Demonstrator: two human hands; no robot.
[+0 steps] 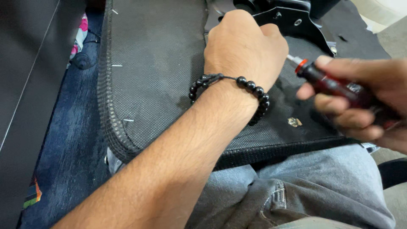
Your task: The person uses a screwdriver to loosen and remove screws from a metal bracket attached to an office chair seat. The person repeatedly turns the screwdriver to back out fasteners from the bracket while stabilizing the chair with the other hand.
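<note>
A screwdriver (339,87) with a black-and-red handle lies nearly level, its metal shaft pointing toward ten o'clock at a black metal bracket (292,19) on the upturned seat base (152,72).

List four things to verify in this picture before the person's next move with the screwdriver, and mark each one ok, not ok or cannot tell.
1. Right hand grips the screwdriver firmly by its dark red handle: ok.
2. Left hand steadies the black metal bracket on the seat underside: ok.
3. Screwdriver tip seated in a screw: cannot tell, the tip is hidden behind the left hand.
4. Seat panel supported: ok, its edge rests on the person's lap in grey jeans.
5. Beaded bracelet away from the tool: ok, it sits on the left wrist.
</note>
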